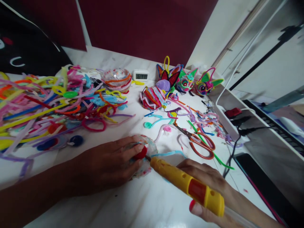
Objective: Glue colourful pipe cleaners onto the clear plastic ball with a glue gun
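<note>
My left hand [106,161] rests at the middle of the table, fingers curled over a clear plastic ball [149,144] with coloured flecks. Under its fingertips is a red round piece [142,152], pressed against the ball. My right hand [206,174] grips a yellow glue gun [174,174] with a reddish middle section and a clear stick out of its rear. The gun's dark tip touches or nearly touches the red piece. A light blue pipe cleaner [169,153] lies just behind the ball. Orange-handled scissors [201,145] lie open to the right.
A heap of pipe cleaners [47,104] covers the left side. At the back stand a clear bowl-like half ball [117,80], a small digital clock [140,75], a striped ball [153,98] and decorated eared heads [186,82]. At right are a phone [258,190] and a power strip [231,122].
</note>
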Demonstrator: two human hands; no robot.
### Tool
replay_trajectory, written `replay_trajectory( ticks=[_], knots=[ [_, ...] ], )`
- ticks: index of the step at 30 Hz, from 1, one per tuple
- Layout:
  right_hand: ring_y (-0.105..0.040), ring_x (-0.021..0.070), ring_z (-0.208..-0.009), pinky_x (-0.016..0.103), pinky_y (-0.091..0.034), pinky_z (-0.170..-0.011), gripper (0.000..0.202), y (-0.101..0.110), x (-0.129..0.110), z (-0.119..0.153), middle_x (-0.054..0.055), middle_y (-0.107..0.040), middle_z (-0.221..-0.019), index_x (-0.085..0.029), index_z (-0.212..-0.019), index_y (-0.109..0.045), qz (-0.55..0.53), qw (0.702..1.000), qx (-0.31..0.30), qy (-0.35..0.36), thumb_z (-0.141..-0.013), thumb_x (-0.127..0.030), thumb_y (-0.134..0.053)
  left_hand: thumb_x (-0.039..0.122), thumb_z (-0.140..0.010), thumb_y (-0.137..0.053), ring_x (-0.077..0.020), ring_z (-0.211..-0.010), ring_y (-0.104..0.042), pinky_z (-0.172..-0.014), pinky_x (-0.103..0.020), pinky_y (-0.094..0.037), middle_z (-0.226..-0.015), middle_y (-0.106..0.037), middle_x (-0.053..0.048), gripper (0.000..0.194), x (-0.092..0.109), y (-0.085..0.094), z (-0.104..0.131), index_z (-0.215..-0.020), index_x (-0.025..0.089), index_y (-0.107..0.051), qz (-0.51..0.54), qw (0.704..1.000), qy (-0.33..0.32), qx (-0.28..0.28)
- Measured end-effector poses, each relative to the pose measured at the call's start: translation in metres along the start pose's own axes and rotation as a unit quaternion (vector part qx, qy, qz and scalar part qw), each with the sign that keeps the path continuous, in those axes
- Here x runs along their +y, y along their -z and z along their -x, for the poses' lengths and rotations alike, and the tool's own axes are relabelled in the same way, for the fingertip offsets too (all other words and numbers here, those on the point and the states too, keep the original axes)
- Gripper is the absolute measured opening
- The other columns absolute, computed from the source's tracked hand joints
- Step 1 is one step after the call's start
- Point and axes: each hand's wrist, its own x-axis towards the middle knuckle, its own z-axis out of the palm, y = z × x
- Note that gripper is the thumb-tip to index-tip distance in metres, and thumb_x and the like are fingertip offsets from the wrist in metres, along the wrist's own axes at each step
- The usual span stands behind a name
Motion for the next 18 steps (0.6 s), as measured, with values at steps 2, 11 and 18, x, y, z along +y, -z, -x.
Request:
replay_trajectory(
  ticks=[2,11,18],
  knots=[
    [-0.073,0.0187,-0.086,0.027,-0.058,-0.075,0.046,0.000,0.000,0.001,0.007,-0.074,-0.101,-0.021,-0.114,-0.067,0.017,1.000,-0.005,-0.001,-0.106,-0.064,-0.054,0.009,-0.100,-0.063,-0.0360,-0.155,-0.046,-0.125,-0.055,-0.052,-0.146,-0.065,-0.015,0.023,0.000,0.000,0.000,-0.121,0.017,-0.069,-0.010,1.000,-0.006,-0.004],
    [-0.074,0.0198,-0.082,0.026,-0.060,-0.069,0.046,0.004,-0.011,-0.005,0.008,-0.076,-0.098,-0.021,-0.108,-0.069,0.070,0.997,0.003,-0.022,-0.107,-0.063,-0.051,0.010,-0.099,-0.065,-0.0391,-0.155,-0.044,-0.127,-0.056,-0.049,-0.151,-0.059,-0.018,0.022,-0.003,-0.005,0.004,-0.120,0.014,-0.070,-0.018,1.000,-0.020,-0.006],
    [-0.073,0.0204,-0.080,0.028,-0.060,-0.068,0.043,0.007,-0.013,-0.007,0.007,-0.074,-0.096,-0.021,-0.110,-0.069,0.057,0.997,0.016,-0.040,-0.106,-0.060,-0.054,0.009,-0.099,-0.061,-0.0360,-0.156,-0.044,-0.128,-0.052,-0.049,-0.145,-0.066,-0.016,0.022,-0.003,0.001,-0.001,-0.118,0.015,-0.070,-0.010,1.000,-0.017,-0.007]
  ],
)
